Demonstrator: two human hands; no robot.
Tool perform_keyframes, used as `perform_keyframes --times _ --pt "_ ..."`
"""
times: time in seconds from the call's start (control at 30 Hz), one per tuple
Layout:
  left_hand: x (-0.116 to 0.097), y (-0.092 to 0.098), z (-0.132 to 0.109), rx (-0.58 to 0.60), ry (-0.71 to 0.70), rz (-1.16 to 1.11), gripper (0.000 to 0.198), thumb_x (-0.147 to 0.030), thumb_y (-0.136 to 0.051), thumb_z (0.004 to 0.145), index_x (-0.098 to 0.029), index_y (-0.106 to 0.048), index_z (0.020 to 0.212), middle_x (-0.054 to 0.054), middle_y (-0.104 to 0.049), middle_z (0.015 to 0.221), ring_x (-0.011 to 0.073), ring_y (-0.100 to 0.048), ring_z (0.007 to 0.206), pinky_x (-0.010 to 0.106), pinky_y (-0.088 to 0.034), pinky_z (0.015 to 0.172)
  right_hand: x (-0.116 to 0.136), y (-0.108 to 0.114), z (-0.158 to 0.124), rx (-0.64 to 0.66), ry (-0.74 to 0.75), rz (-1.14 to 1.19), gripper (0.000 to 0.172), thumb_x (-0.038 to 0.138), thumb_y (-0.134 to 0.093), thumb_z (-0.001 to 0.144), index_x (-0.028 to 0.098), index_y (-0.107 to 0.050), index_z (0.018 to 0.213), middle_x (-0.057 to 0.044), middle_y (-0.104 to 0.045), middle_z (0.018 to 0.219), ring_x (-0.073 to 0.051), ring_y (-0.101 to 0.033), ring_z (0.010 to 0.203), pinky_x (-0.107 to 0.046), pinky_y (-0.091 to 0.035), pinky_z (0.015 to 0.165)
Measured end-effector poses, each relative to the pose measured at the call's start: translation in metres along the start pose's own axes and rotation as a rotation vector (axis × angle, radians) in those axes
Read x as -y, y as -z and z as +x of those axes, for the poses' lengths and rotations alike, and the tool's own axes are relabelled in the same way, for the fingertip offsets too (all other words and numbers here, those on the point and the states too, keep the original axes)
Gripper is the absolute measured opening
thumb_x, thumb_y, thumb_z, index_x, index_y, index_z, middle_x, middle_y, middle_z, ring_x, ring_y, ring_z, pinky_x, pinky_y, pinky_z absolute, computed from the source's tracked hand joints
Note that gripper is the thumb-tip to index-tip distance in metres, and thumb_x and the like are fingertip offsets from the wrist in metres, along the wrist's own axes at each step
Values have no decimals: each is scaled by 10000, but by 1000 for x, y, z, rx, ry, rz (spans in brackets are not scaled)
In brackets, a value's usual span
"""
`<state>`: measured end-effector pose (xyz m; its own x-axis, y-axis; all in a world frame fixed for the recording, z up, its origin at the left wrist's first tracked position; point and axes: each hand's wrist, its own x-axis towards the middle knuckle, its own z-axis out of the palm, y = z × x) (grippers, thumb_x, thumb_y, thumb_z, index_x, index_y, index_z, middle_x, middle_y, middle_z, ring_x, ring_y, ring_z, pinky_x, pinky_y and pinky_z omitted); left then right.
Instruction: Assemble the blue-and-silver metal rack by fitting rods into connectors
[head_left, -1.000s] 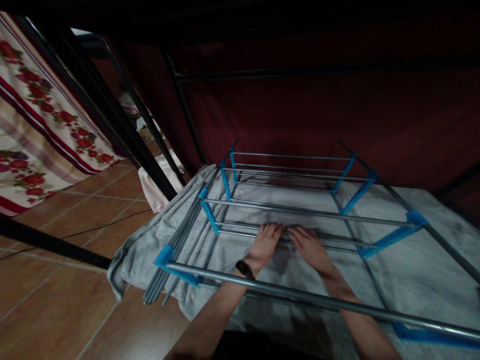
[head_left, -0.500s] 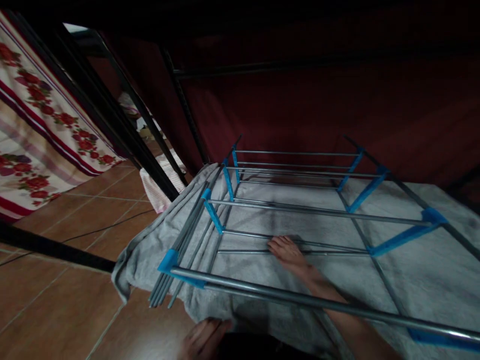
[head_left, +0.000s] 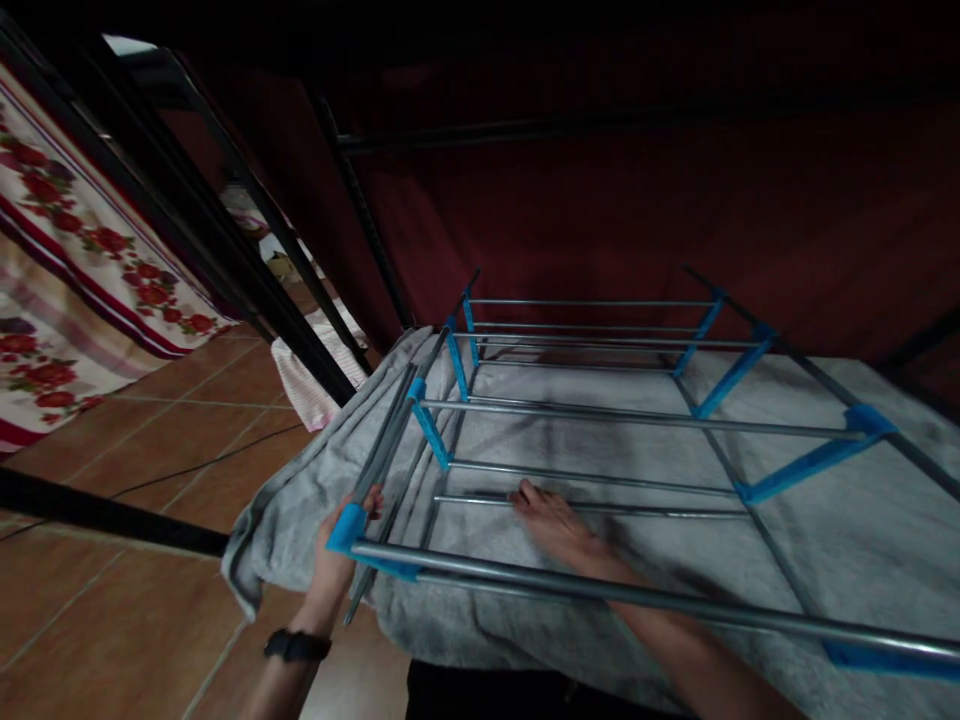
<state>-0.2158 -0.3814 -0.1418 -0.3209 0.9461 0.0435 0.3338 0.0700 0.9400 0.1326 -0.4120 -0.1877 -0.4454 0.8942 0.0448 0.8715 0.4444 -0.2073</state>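
Observation:
A frame of metal tubes (head_left: 637,418) with blue connectors (head_left: 868,420) lies on a grey blanket (head_left: 300,510). My right hand (head_left: 544,510) reaches under the front tube, its fingers closed round a loose thin rod (head_left: 660,511) on the blanket inside the frame. At the frame's left side, my left hand (head_left: 352,510) is wrapped round a bundle of thin grey rods (head_left: 390,430), just by the front left blue connector (head_left: 347,528). That connector partly hides its fingers.
Black metal posts (head_left: 255,280) stand at the left, beside a floral cloth (head_left: 97,240). Dark red fabric (head_left: 600,210) hangs behind the frame. A cable (head_left: 202,465) crosses the tiled floor (head_left: 112,590).
My left hand has come up from the bottom edge to the rod bundle, which has shifted. My right hand has moved slightly left, and the loose rod by it has shifted.

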Motion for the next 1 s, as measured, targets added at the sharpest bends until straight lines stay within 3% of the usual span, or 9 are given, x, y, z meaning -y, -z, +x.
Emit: perform_keyframes --times 0.13,0.27,0.37,0.47,0.67,0.83,1.0 --pt "-17 -39 31 209 30 -185 658 -543 -788 671 -127 -687 1170 132 -731 1145 311 -657 1109 404 -557 931 -7 27 3 -65 -83 -1 517 -4 -400 900 239 -612 1305 -100 -647 1224 -207 -676 968 -299 -517 789" --pt "-32 -65 40 379 -47 -218 716 -535 -803 682 -137 -670 1262 152 -661 1343 328 -571 1288 473 -435 1122 -12 33 16 -100 -140 -49 441 104 -395 987 241 -602 1351 -104 -654 1186 -203 -680 897 -304 -517 745" --pt "-35 -76 44 451 -84 -232 645 -521 -808 699 -145 -709 1213 130 -687 1307 324 -560 1302 483 -381 1162 -11 35 27 -65 -155 -54 435 132 -400 1004 254 -588 1377 -95 -651 1199 -204 -679 926 -300 -521 760" --pt "-28 -82 50 504 -67 -254 548 -513 -799 731 -128 -749 1117 122 -738 1177 291 -634 1157 455 -414 1125 -9 42 32 -23 -160 -59 447 146 -380 1018 252 -564 1411 -98 -638 1255 -198 -675 963 -292 -519 805" --pt "-13 -86 60 494 -86 -231 466 -500 -780 757 -131 -772 1042 80 -758 974 223 -655 919 371 -492 975 -11 56 31 24 -134 -65 481 149 -344 1023 256 -523 1457 -93 -627 1282 -198 -660 1023 -297 -509 869" --pt "-10 -88 64 462 -122 -172 420 -484 -741 784 -129 -776 1008 70 -757 950 222 -646 932 343 -492 946 -17 61 36 34 -94 -66 486 134 -346 1014 249 -523 1452 -87 -622 1281 -210 -650 1054 -314 -507 876" --pt "-12 -86 64 431 -143 -78 403 -489 -724 770 -124 -780 930 72 -760 939 226 -654 908 336 -500 910 -20 65 44 15 -78 -55 434 101 -361 993 246 -601 1324 -71 -628 1262 -211 -656 1033 -322 -499 867"
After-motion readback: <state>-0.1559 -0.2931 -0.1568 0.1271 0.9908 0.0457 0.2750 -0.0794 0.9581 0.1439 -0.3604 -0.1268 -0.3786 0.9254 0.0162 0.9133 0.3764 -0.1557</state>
